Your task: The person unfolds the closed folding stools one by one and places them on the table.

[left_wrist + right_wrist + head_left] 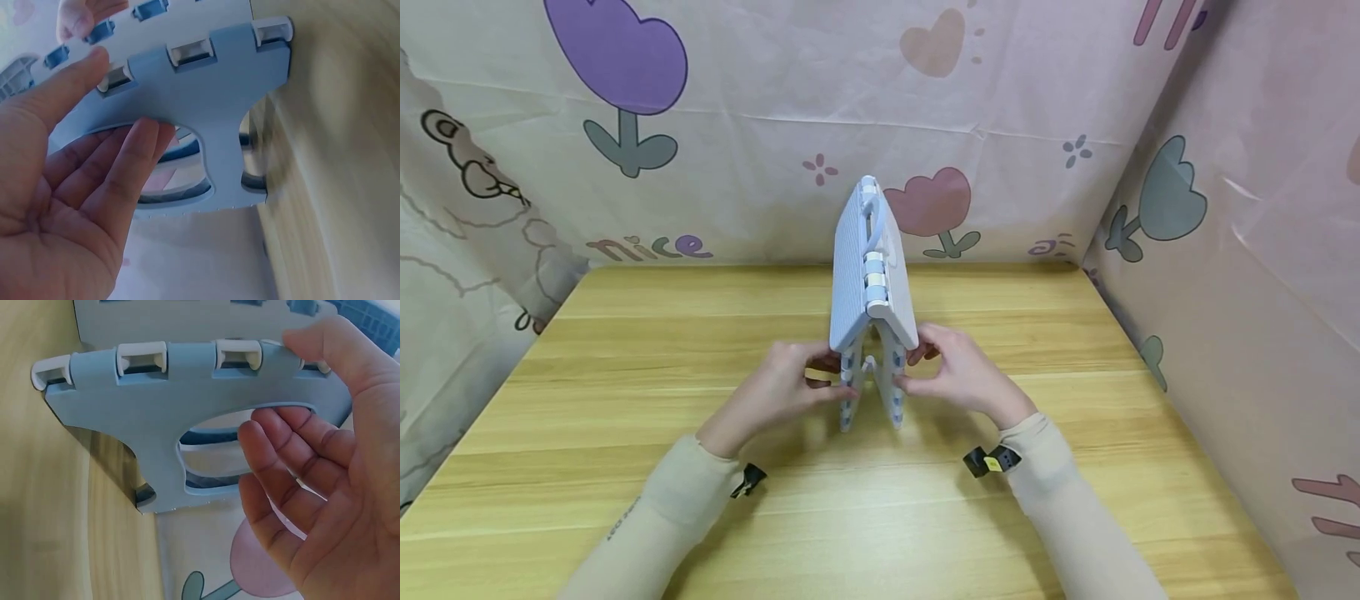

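Note:
A light blue and white folding step stool point(850, 275) stands partly folded on the table, its two top halves tilted up to a ridge with a carry handle point(873, 225). My left hand point(778, 377) grips its left leg panel point(225, 125), thumb along the hinged edge, fingers at the arched cutout. Mirroring it, my right hand point(958, 371) holds the right leg panel point(156, 425), thumb over the hinge edge and fingertips by the cutout. Between the panels, a small white inner piece point(869, 365) shows in the head view.
The wood-grain table point(700, 317) spreads out on both sides of the stool. A printed cloth point(790, 75) hangs behind it and along the sides. Each sleeved wrist carries a small black camera point(992, 461).

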